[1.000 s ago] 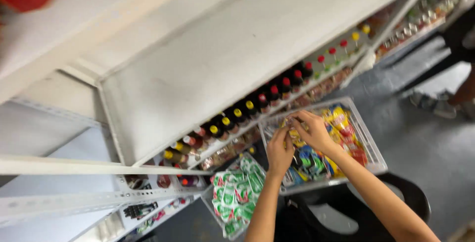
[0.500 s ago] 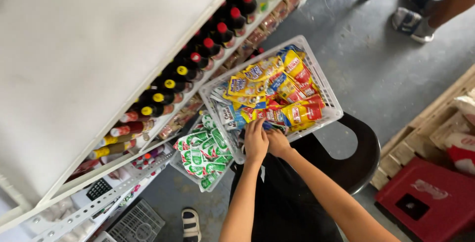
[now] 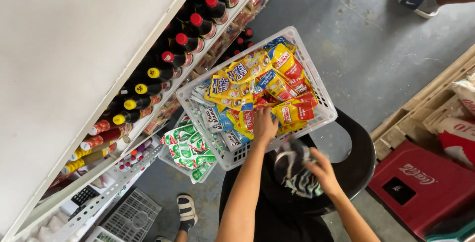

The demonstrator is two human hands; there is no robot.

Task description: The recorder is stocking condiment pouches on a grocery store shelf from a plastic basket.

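View from above. The left hand reaches forward into the white plastic basket, its grip lying palm-down on the sachets with fingers curled among them; whether a packet is actually pinched cannot be told. The sachets, yellow, red and blue, lie heaped straight ahead of this hand, filling the basket, whose long axis runs away from the person beside the shelf of dark bottles. The right hand is drawn back, well short of the basket, over the black stool, its grip closed on a dark crumpled packet. The left hand is nearer the heap.
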